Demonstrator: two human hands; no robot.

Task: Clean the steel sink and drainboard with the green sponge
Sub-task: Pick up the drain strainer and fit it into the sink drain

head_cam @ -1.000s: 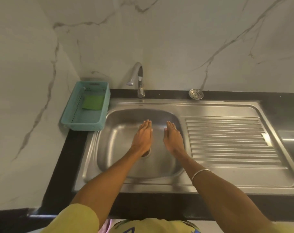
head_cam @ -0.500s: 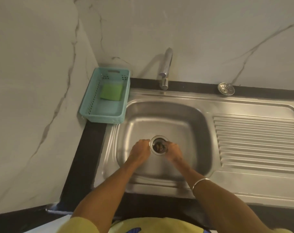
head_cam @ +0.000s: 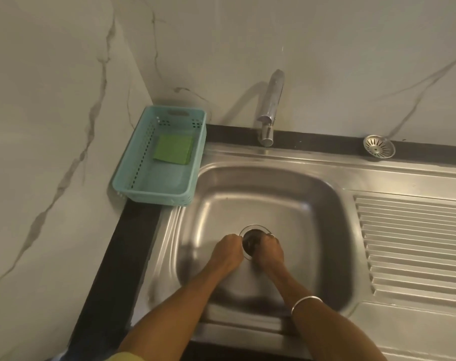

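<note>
The steel sink (head_cam: 263,194) has a round drain (head_cam: 253,237) at its middle and a ribbed drainboard (head_cam: 414,243) to its right. The green sponge (head_cam: 173,149) lies flat in a teal plastic basket (head_cam: 135,178) at the sink's back left corner, untouched. My left hand (head_cam: 226,252) and my right hand (head_cam: 268,252) are down in the basin, fingers curled, on either side of the drain. Both seem empty, though the fingertips are hidden. A metal bangle sits on my right wrist.
A chrome tap (head_cam: 269,118) stands at the back of the sink. A loose steel drain strainer (head_cam: 378,146) rests on the black counter behind the drainboard. Marble walls close in the left and back. Black counter edge (head_cam: 122,256) runs along the left.
My hands went from flat and stretched forward over the basin to curled down at the drain. The view swung left and closer to the sink. The sponge stayed in the basket.
</note>
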